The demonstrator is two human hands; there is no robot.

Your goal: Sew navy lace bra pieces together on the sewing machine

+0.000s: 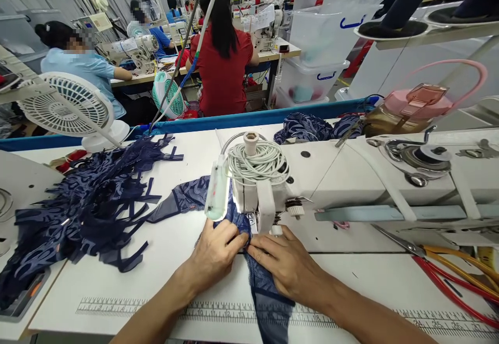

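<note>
A navy lace fabric piece (268,281) runs under the needle area of a white sewing machine (253,198) and hangs over the table's front edge. My left hand (218,245) presses on the fabric just left of the needle, its fingers curled down on it. Close by on the right, my right hand (284,263) holds the same fabric against the bed, fingers bent and thumb side near the other hand. Fingertips of both hands almost meet before the presser foot, which is partly hidden. Behind my left hand, more lace fabric (191,196) extends leftward across the table.
A heap of navy lace pieces with straps (93,203) lies on the left. Scissors with red handles (440,276) and orange-handled scissors (463,261) rest at the right. A pink-lidded bottle (413,105) and fan (74,105) stand behind. Co-workers sit beyond the blue edging.
</note>
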